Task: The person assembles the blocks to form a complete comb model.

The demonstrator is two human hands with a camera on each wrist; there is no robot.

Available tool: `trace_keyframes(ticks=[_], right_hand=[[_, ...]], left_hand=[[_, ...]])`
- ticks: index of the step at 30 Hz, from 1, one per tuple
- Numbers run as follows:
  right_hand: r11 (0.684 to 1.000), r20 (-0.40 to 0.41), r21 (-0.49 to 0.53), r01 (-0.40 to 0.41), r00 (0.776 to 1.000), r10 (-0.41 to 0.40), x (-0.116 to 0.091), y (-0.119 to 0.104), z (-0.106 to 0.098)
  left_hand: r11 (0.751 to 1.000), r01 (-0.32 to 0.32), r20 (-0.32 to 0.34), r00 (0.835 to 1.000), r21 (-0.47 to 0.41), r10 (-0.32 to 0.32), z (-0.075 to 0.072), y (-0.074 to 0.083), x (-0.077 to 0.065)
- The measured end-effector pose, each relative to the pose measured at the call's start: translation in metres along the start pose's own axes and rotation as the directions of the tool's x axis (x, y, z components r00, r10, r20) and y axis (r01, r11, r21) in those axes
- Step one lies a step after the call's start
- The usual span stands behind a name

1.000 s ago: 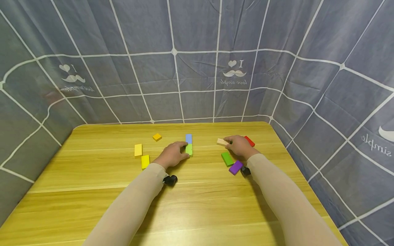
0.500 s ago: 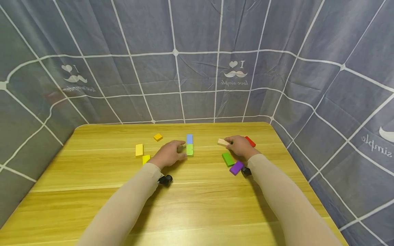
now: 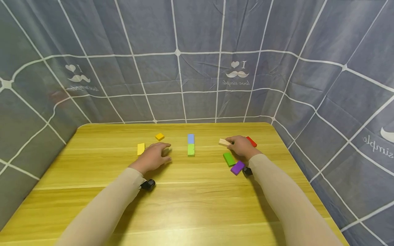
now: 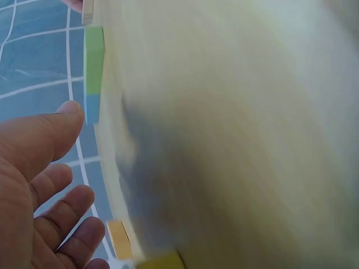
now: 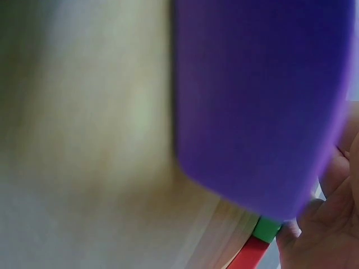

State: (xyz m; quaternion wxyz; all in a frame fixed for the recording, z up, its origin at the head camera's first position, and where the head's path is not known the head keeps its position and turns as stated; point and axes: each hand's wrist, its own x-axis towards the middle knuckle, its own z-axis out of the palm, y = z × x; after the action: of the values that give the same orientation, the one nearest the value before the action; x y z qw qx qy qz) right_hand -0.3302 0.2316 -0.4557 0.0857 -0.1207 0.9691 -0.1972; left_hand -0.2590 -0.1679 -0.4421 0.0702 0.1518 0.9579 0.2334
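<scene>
My left hand (image 3: 153, 157) hovers over the table's left half, thumb and fingers apart, holding nothing. It partly covers a pale yellow block (image 3: 141, 149); an orange block (image 3: 159, 137) lies just beyond its fingers. In the left wrist view the fingers are spread, with the light green block (image 4: 94, 61) and blue block (image 4: 92, 109) past the thumb. On the right, my right hand (image 3: 241, 147) pinches the end of a plain wooden block (image 3: 224, 142) at table level. Near this hand lie a green block (image 3: 229, 159), a purple block (image 3: 237, 167) and a red block (image 3: 251, 141).
The blue block (image 3: 191, 138) and light green block (image 3: 191, 150) stand end to end mid-table. The wooden table (image 3: 184, 205) meets a grey gridded curtain (image 3: 200, 75) at the back. Purple fills much of the right wrist view.
My left hand has let go of the light green block and moved left, covering the bright yellow block and part of the pale yellow one. The right hand keeps its place on the wooden block.
</scene>
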Motion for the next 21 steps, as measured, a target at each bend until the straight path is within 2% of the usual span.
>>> trace_keyframes(ticks=[9,15,21], right_hand=[[1.0,0.001,-0.005,0.003,1.0,-0.003,0.0,0.0,0.0],[1.0,0.002,-0.01,0.008,1.0,-0.008,-0.001,0.0,-0.001],[1.0,0.01,0.014,0.002,1.0,-0.002,-0.002,-0.002,-0.002]], left_hand=[[0.998,0.014,-0.023,1.0,0.058,-0.013,-0.008,-0.027,-0.027],[0.998,0.029,-0.028,0.999,0.052,-0.027,-0.012,-0.04,-0.041],[0.998,0.001,-0.036,0.999,0.066,0.001,-0.013,-0.046,-0.049]])
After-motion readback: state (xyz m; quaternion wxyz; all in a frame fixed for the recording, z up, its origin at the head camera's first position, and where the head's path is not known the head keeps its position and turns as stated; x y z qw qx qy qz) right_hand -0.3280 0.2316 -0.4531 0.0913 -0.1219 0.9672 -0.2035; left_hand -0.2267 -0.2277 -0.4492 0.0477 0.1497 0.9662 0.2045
